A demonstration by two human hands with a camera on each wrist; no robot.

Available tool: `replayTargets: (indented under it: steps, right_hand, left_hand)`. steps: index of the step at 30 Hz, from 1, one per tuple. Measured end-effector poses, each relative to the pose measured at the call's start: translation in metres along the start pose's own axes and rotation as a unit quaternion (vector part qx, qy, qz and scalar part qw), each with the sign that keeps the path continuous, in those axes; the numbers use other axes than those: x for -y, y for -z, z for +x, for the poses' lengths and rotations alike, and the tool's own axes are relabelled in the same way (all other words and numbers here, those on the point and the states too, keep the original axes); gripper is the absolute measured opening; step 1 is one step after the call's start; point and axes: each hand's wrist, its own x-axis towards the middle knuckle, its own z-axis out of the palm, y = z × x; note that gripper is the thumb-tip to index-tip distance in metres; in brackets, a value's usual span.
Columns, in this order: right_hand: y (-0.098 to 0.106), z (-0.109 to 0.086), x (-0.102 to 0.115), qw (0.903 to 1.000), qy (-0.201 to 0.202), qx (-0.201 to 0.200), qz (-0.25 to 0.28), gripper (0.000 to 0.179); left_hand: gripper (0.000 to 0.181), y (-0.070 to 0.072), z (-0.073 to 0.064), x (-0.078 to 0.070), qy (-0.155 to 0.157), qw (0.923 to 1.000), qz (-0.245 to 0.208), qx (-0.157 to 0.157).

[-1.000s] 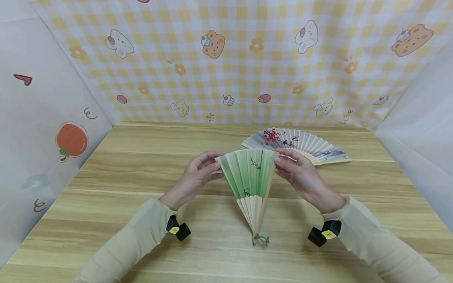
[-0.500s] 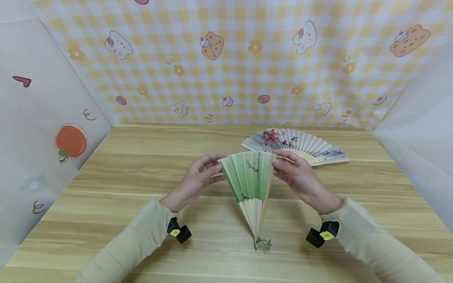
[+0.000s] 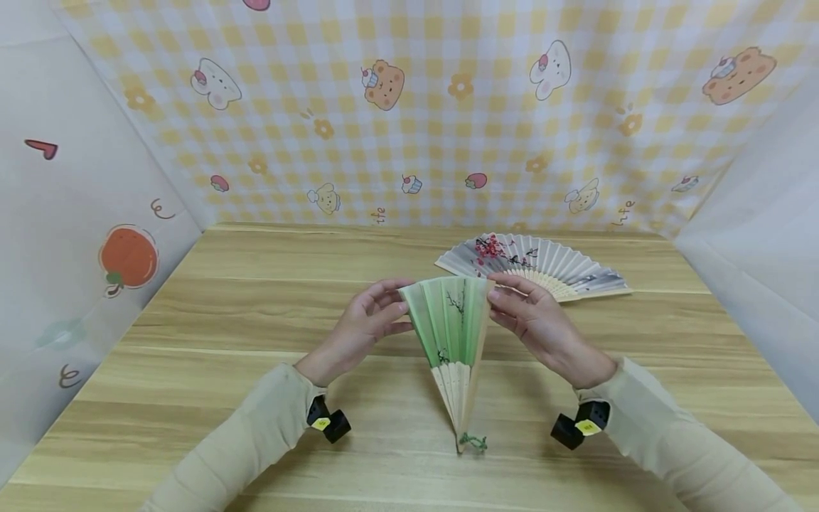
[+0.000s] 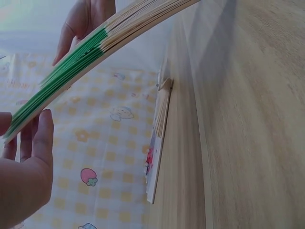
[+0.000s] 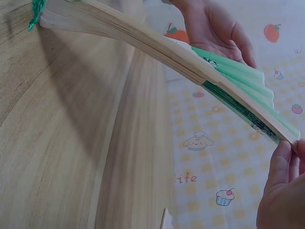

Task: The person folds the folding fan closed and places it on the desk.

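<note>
A green folding fan (image 3: 448,320), partly spread and printed with dark branches, is held between both hands. My left hand (image 3: 367,320) pinches its upper left edge between thumb and fingers. At the upper right edge, my right hand (image 3: 534,313) pinches the wooden outer rib. The pale ribs narrow downward to the pivot, where a green cord (image 3: 474,442) is tied. In the right wrist view, the pivot end meets its shadow at the tabletop while the leaf end slopes up to the right hand (image 5: 283,186). Folded green pleats (image 4: 62,76) show edge-on in the left wrist view.
A second folding fan (image 3: 544,264), grey-white with red blossoms, lies spread on the wooden table (image 3: 256,284) behind the right hand. A yellow checked cloth (image 3: 435,128) with cartoon prints hangs along the back edge. White sheets (image 3: 83,213) stand at both sides.
Both hands have drawn slightly closer together, narrowing the green fan's spread a little. The right hand has moved left and slightly down. The grey fan stays in place.
</note>
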Motion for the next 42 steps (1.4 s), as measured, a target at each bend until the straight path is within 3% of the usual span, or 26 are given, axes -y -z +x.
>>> replayTargets:
  steps: [6, 22, 42]
  right_hand:
    - [-0.003, -0.001, -0.002, 1.0000, -0.001, 0.005, -0.005, 0.018]
    - [-0.006, 0.001, -0.004, 0.9999, -0.014, 0.003, -0.009, 0.021]
    - [-0.010, 0.002, -0.007, 0.9994, -0.019, 0.015, -0.026, 0.021]
  left_hand:
    - [0.039, -0.003, 0.001, -0.001, 0.003, 0.9997, 0.022, -0.003]
    - [0.039, -0.010, 0.004, 0.001, 0.004, 0.9999, 0.013, -0.001]
    - [0.039, -0.017, 0.007, 0.006, -0.014, 0.9995, 0.007, 0.029]
